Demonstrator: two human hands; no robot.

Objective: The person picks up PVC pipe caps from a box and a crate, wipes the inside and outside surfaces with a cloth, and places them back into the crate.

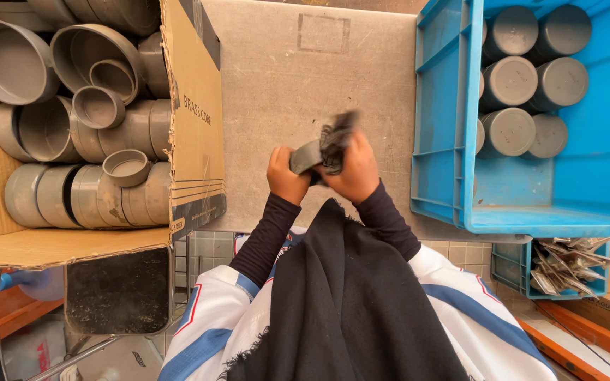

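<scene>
We see grey pipe caps (pixel 97 106) in a brown cardboard box (pixel 192 106), a blue crate (pixel 446 141), a grey tabletop (pixel 284 85).

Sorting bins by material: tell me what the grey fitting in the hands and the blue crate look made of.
Grey fitting: likely matte plastic; dull, even grey with no metallic shine.
Blue crate: likely moulded plastic; uniform glossy colour and ribbed walls.

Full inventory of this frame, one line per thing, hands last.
pipe fittings: many, grey, in the cardboard box
cardboard box: one, brown, left
capped fittings: about eight, grey, in the blue crate
blue crate: one, right
small bin: one, teal, holding packets, lower right
table: one, grey, centre
fitting: one, grey, in both hands
cloth: one, dark, on the fitting
left hand: grips fitting
right hand: holds cloth
</scene>
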